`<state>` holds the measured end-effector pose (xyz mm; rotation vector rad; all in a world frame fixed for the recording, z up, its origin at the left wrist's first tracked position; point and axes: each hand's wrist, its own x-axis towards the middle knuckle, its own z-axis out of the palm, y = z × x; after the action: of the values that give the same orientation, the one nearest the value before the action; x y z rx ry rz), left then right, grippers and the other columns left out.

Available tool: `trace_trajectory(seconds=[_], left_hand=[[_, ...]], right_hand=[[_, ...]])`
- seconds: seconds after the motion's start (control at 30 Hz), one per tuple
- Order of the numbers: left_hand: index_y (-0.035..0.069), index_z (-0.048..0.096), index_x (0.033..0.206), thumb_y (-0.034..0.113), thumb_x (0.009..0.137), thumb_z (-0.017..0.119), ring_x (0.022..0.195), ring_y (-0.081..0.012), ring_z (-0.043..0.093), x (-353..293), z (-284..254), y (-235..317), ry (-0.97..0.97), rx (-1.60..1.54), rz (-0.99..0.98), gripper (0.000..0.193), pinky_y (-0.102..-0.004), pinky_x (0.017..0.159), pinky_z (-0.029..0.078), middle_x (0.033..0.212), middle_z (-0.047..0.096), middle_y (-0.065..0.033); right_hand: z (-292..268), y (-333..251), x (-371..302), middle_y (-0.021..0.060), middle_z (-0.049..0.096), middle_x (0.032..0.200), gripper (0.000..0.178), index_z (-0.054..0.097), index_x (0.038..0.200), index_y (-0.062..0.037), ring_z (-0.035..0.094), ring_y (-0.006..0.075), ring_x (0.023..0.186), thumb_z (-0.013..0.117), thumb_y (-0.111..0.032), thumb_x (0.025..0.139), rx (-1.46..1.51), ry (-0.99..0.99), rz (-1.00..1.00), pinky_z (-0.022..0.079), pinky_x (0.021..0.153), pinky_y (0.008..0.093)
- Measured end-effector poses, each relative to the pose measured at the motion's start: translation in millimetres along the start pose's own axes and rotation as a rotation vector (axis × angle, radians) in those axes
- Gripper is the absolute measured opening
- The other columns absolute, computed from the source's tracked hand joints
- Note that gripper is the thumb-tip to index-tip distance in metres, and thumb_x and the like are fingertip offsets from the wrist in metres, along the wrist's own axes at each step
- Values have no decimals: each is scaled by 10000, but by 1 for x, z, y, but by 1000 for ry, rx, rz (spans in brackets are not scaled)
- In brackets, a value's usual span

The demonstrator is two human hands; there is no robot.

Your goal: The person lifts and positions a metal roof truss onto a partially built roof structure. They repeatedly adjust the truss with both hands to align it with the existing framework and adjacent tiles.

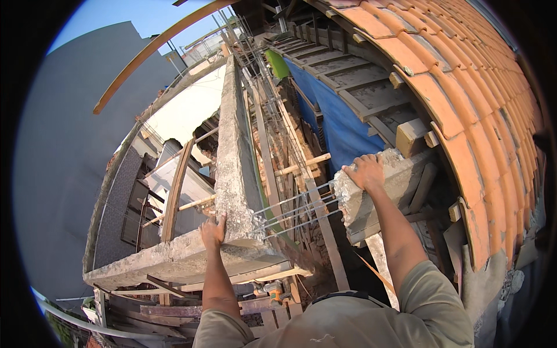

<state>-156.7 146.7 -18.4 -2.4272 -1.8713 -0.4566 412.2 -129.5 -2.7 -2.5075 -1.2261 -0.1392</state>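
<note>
My left hand (213, 231) presses on the concrete beam (232, 130) at its rough corner, its fingers closed around the edge. At the right, my right hand (366, 172) grips the top of a separate broken concrete beam stub (380, 200), fingers bent over its jagged end. Several bare steel bars (299, 209) bridge the gap between the two pieces of concrete. Both forearms reach up from the lower edge. The undersides of the fingers are hidden.
Orange roof tiles (464, 116) slope along the right, above wooden battens. A blue tarp (331, 122) hangs behind my right hand. Planks and bamboo poles (301, 165) cross the deep opening. An orange power tool (272, 289) lies below. A grey wall (64, 145) rises at left.
</note>
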Motion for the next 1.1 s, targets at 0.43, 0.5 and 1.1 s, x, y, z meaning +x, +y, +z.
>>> trace_trajectory(seconds=[0.43, 0.5, 1.1], left_hand=[[21, 834, 1500, 766, 1155, 553, 1468, -479, 699, 2, -3, -4, -16, -75, -32, 868, -579, 1352, 395, 1493, 806, -292], [11, 837, 1482, 768, 1146, 563, 1463, -486, 696, 5, -3, -5, -52, -91, -46, 872, -601, 1371, 377, 1494, 803, -298], [-21, 870, 1362, 700, 1146, 629, 1361, -487, 740, 1, -2, -3, 34, -109, -38, 791, -564, 1310, 440, 1350, 848, -303]], right_hand=[[-4, 0, -3, 139, 774, 1542, 784, 849, 1457, -116, 588, 330, 1555, 543, -771, 1153, -65, -12, -19, 254, 1416, 605], [-5, 0, -2, 140, 758, 1566, 792, 838, 1476, -116, 576, 327, 1571, 534, -774, 1154, -58, -24, -20, 234, 1434, 610], [-5, 0, -4, 121, 777, 1548, 808, 844, 1487, -130, 586, 307, 1563, 564, -796, 1127, -37, -8, -10, 239, 1440, 601]])
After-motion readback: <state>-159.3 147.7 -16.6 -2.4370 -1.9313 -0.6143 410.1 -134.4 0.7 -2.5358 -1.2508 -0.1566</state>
